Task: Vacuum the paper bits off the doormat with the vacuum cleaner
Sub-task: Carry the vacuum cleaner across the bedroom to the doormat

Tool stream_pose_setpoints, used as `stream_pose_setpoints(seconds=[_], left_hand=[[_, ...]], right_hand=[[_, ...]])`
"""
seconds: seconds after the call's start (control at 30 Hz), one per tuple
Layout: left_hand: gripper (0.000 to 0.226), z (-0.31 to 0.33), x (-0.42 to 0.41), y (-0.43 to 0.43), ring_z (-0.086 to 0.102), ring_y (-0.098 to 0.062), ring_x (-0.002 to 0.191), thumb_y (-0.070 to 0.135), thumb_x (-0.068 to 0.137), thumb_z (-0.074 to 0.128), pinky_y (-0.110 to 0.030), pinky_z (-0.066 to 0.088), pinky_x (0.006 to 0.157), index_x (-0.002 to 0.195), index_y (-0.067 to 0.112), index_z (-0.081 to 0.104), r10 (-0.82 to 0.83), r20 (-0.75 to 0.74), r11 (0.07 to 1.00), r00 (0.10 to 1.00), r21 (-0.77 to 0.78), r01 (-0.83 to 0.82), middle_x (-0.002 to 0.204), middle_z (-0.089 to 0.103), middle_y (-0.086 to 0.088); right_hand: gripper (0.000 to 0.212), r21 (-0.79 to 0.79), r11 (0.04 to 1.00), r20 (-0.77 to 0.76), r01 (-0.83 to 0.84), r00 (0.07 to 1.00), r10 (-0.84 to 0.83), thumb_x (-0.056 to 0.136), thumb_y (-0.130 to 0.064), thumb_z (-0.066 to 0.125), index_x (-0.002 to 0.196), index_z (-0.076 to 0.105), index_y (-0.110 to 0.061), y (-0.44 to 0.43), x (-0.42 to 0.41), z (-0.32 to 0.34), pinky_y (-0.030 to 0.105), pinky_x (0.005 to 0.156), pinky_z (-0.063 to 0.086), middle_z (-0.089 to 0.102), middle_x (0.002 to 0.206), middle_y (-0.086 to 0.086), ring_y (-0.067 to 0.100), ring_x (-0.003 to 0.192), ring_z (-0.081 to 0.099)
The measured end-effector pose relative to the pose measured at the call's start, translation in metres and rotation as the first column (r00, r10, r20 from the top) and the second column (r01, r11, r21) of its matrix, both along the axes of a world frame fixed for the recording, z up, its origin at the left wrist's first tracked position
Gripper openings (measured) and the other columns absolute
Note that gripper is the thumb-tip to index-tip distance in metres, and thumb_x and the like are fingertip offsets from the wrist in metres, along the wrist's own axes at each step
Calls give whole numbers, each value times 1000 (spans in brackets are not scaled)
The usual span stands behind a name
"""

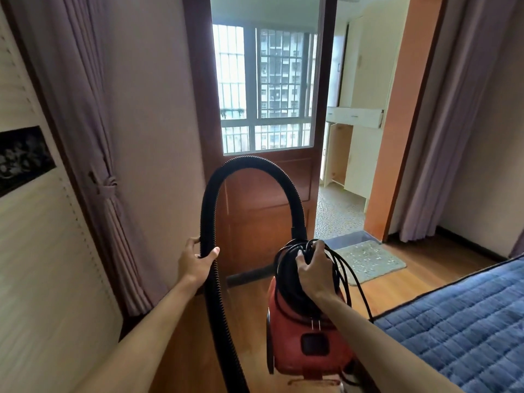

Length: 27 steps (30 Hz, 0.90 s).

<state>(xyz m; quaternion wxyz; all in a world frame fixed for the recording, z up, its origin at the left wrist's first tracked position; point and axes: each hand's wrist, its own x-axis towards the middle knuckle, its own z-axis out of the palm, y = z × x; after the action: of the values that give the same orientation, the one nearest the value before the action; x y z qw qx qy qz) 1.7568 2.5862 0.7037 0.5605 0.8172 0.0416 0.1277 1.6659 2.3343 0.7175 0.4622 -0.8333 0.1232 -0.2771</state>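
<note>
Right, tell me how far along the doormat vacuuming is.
Done: nothing yet; paper bits speckle the doormat. In hand: the left hand grips the hose, the right hand holds the vacuum cleaner by its top, over the coiled cord. Left: unwinding the cord, then all the vacuuming.

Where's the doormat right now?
In the head view, the doormat lies right of centre on the wooden floor at the doorway threshold, just beyond the right hand.
</note>
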Motion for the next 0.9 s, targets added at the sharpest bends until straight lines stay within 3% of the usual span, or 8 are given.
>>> stream_pose_setpoints(seconds=[0.1, 0.27, 0.4, 0.53, 0.67, 0.8, 0.9], left_hand=[[38, 3, 47, -19, 67, -19, 61, 27, 86, 76, -18, 48, 43, 113, 23, 50, -11, 0, 1000, 1000, -3, 11, 82, 69, -11], [37, 5, 139, -48, 69, -24, 69, 28, 86, 76, -27, 54, 55, 114, 27, 51, -30, -22, 1000, 999, -6, 30, 87, 70, -11], [34, 9, 207, -67, 70, -24, 72, 28, 84, 78, -37, 59, 72, 111, 26, 57, -33, -12, 999, 999, -19, 33, 84, 72, -6], [32, 5, 265, -86, 72, -25, 71, 30, 82, 80, -42, 60, 75, 107, 29, 59, -49, -8, 998, 999, -28, 49, 79, 73, -6], [36, 1, 322, -110, 71, -27, 71, 30, 80, 81, -42, 60, 73, 109, 27, 60, -80, -7, 997, 997, -21, 80, 77, 71, -4], [39, -3, 381, -151, 66, -26, 70, 30, 80, 81, -36, 55, 77, 113, 23, 61, -132, 3, 991, 991, 34, 132, 68, 66, -2], [41, -5, 430, -188, 65, -28, 76, 33, 80, 81, -35, 53, 78, 115, 25, 62, -181, 4, 981, 984, 76, 180, 70, 63, 0]], right_hand=[[18, 8, 1000, -1, 12, 1000, -12, 95, -15, 58, 104, 44, -7, -14, 54, -8, 10, 50, 41, 55, 69, -6, 2, 60, 54], [18, 28, 999, -14, 42, 999, -42, 94, -15, 58, 99, 43, -8, -41, 150, -8, 13, 49, 41, 56, 69, -4, 5, 59, 56], [21, 46, 997, -22, 65, 998, -64, 94, -17, 59, 102, 42, -8, -62, 217, -2, 32, 64, 49, 55, 71, -8, 10, 62, 56], [23, 40, 994, -31, 99, 995, -98, 94, -18, 60, 103, 43, -6, -84, 268, -2, 32, 61, 52, 57, 72, -5, 13, 63, 60], [23, 41, 988, -43, 150, 988, -148, 94, -19, 60, 103, 42, -6, -109, 310, -4, 23, 58, 42, 54, 72, -6, 8, 62, 55], [25, 53, 975, -81, 214, 974, -210, 94, -22, 58, 105, 41, -7, -139, 354, -11, 31, 66, 48, 62, 87, 7, 24, 77, 63], [24, 57, 960, -106, 274, 958, -267, 94, -23, 58, 104, 41, -10, -168, 388, -17, 32, 68, 46, 61, 90, 8, 26, 81, 63]])
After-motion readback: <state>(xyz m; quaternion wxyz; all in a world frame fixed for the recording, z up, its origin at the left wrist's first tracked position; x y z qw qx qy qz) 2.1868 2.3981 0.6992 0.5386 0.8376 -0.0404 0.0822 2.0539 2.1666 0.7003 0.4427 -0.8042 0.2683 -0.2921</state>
